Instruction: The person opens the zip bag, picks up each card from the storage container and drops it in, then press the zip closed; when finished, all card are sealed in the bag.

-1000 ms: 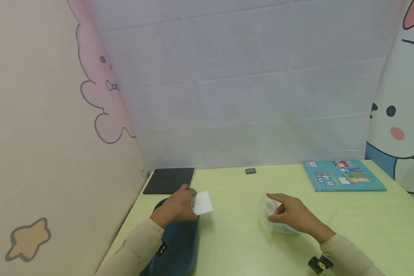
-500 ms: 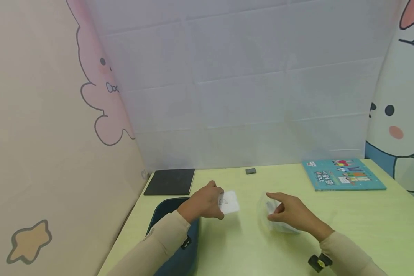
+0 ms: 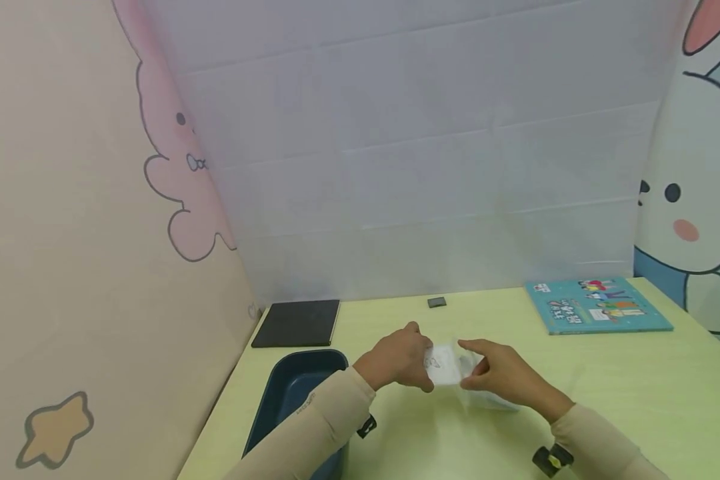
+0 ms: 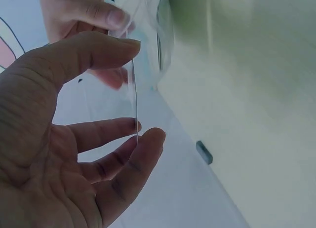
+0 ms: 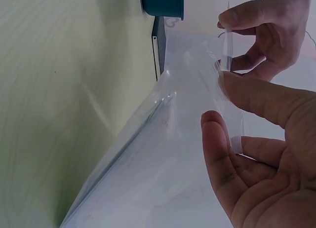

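My left hand (image 3: pixel 399 358) holds a thin white card (image 3: pixel 443 366) with faint drawing on it, thumb on one edge and fingertips on the opposite edge. My right hand (image 3: pixel 504 375) grips a clear plastic bag (image 5: pixel 148 159) at its mouth, thumb and fingers spread apart. Through the bag's film, a thin flat sheet shows inside. In the head view the card's right edge overlaps the bag's mouth, close by the right fingertips. From the left wrist, the card (image 4: pixel 133 92) appears edge-on, with the bag (image 4: pixel 165 45) just beyond it.
A dark blue basin (image 3: pixel 306 363) stands at the left, partly behind my left forearm. Behind it lies a black notebook (image 3: pixel 297 324). A small dark grey block (image 3: pixel 437 302) sits near the back wall. At the back right is a turquoise picture book (image 3: pixel 600 307).
My left hand has carried the card rightward from above the basin to the bag's mouth. The right hand stays nearly where it was, holding the bag.
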`<state>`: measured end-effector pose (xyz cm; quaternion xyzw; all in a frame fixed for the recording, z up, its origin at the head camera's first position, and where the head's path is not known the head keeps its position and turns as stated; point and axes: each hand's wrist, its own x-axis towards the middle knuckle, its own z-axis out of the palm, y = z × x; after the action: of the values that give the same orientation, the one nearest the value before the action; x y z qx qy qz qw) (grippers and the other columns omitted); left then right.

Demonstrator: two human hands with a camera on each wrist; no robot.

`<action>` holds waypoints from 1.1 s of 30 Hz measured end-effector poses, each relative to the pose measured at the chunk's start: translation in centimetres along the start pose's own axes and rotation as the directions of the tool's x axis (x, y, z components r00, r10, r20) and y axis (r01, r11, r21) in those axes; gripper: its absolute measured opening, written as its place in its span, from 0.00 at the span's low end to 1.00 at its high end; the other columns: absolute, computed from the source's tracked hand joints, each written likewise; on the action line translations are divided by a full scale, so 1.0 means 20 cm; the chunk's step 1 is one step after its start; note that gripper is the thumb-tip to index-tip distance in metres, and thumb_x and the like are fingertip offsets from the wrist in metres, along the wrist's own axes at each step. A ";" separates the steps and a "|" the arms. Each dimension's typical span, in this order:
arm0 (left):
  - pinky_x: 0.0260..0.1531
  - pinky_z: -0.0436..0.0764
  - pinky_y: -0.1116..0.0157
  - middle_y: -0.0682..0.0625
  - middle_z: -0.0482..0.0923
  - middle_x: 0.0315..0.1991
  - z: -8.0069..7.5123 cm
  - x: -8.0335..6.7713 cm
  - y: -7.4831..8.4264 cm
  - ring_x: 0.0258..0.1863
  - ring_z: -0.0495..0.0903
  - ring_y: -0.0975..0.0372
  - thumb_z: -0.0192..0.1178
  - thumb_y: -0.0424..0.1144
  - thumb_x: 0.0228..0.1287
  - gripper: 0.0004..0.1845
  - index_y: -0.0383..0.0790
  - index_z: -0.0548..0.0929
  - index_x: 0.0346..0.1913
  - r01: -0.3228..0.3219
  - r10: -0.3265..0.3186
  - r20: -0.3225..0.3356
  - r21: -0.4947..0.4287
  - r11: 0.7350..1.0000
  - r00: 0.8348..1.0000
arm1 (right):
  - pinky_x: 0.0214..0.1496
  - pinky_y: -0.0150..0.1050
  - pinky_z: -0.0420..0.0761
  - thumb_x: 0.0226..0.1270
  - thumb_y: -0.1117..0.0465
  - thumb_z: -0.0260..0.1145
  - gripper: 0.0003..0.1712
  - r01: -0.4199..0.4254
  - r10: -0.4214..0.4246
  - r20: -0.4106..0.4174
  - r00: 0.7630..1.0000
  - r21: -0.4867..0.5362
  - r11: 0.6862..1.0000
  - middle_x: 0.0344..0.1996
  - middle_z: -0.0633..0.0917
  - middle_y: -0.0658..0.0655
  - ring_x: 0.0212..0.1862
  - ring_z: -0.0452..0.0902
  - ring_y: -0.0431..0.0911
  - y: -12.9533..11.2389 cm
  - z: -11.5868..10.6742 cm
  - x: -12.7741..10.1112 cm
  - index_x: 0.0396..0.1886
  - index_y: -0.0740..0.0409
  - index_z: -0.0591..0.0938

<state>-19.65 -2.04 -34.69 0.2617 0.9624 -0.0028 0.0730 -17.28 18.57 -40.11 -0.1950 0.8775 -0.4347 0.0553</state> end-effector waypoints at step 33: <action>0.28 0.72 0.73 0.58 0.70 0.44 0.15 -0.02 -0.07 0.36 0.75 0.71 0.71 0.56 0.39 0.30 0.49 0.79 0.49 -0.063 0.050 -0.047 -0.347 0.936 0.998 | 0.28 0.35 0.74 0.45 0.52 0.73 0.43 -0.018 0.018 -0.031 0.999 0.006 1.000 0.24 0.79 0.47 0.29 0.76 0.41 0.02 0.00 -0.01 0.61 0.62 0.68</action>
<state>-19.61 -3.64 -37.68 0.2720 0.9410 0.1743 0.1003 -17.19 18.78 -40.42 -0.1801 0.8788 -0.4396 0.0459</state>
